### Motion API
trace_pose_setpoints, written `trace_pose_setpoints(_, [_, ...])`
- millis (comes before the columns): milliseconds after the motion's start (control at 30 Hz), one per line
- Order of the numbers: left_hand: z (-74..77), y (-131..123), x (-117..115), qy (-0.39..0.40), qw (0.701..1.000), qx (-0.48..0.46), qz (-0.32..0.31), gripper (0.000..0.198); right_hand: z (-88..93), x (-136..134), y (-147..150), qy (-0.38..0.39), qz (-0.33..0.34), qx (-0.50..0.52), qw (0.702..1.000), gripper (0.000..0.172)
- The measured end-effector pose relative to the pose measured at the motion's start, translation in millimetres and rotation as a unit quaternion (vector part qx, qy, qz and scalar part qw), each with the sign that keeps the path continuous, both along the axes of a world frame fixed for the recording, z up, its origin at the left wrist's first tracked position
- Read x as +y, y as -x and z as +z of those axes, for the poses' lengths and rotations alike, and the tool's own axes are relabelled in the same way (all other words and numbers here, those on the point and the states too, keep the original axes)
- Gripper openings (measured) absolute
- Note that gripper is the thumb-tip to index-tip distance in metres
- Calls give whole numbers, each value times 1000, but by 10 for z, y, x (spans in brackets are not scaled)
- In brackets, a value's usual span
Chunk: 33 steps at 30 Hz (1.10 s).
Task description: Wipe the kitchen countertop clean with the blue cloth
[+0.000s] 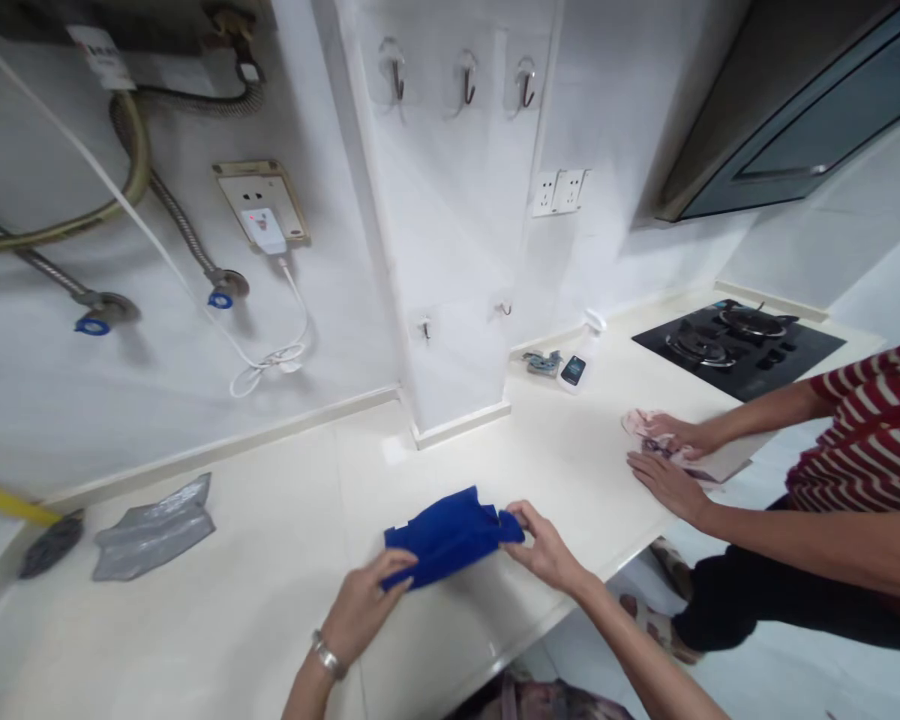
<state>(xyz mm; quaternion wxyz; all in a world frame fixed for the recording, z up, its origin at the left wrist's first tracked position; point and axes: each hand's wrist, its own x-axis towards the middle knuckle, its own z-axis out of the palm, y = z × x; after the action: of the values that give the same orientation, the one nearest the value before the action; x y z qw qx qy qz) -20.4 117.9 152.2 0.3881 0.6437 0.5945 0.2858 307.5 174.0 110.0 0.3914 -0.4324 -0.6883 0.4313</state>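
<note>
Front and centre, the blue cloth [446, 535] spreads out on the near side of the white pillar [450, 250], over the pale counter [255, 600], and both hands are on it! The left hand [364, 600], a silver band [328, 657] around its wrist, has a narrow grip, thumb and fingers pinched on the cloth's near left corner. Across from it, the right hand [544, 550] answers with a tight grip of its own, holding the opposite end, where the fabric bunches around the fingertips. The middle spans the gap between the two, its far edge peaking toward the pillar; whether it touches the surface below, I cannot tell. Over to the left of the pillar lies a crumpled grey plastic bag [154, 530], and farther left, just beside it, a dark scrubber [51, 545] on a yellow handle [11, 500]. Now to the right of the pillar: a small folded cloth [541, 362] sits close to its base, right next to a white spray bottle [581, 355], with the black gas stove [735, 345] well beyond. Nearer on that same right side, a co-worker in a red striped top [862, 430] presses both hands [671, 485] onto a pale pink cloth [637, 422]. High on the pillar, three metal hooks [468, 84] hang in a row.
</note>
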Motion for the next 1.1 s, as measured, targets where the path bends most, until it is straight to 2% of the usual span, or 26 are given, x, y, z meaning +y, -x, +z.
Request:
trace_pose_setpoints(67, [-259,-26,-244,82,994,42,-53,22,-269,-277,-115,49,24,-44,998,34])
trace_pose_setpoints(133, [-457,-48,-441,125,987,71,-76,23,-440,-482,-187,97,56,-68,991,37])
trace_pose_setpoints(233, [-578,-33,-525,127,987,69,-69,23,-515,-521,-193,113,62,-82,988,35])
trace_pose_setpoints(333, [-582,32,-314,49,997,66,-5,23,-517,-245,-100,88,20,-83,992,36])
trace_pose_setpoints(433, [-621,66,10,-33,990,90,99,39,-584,114,54,27,-101,-89,991,47])
trace_pose_setpoints(500, [-701,17,155,-66,979,114,157,50,-666,261,193,-45,-192,-141,970,55])
trace_pose_setpoints(533, [-757,-38,189,-80,975,126,167,53,-711,286,277,-80,-212,-181,957,57])
trace_pose_setpoints(600, [-898,-201,182,-104,974,147,141,52,-794,244,466,-133,-179,-270,937,59])
trace_pose_setpoints(700, [-1155,-484,63,-121,974,179,66,49,-886,47,745,-184,-23,-375,908,62])
trace_pose_setpoints(767, [-1329,-607,-19,-131,961,240,43,55,-928,-69,867,-201,52,-411,888,66])
trace_pose_setpoints(900, [-1578,-631,-74,-175,911,371,29,63,-981,-124,929,-204,74,-435,874,68])
trace_pose_setpoints(1100, [-1645,-565,-65,-199,902,383,19,63,-957,-35,845,-220,83,-422,875,71])
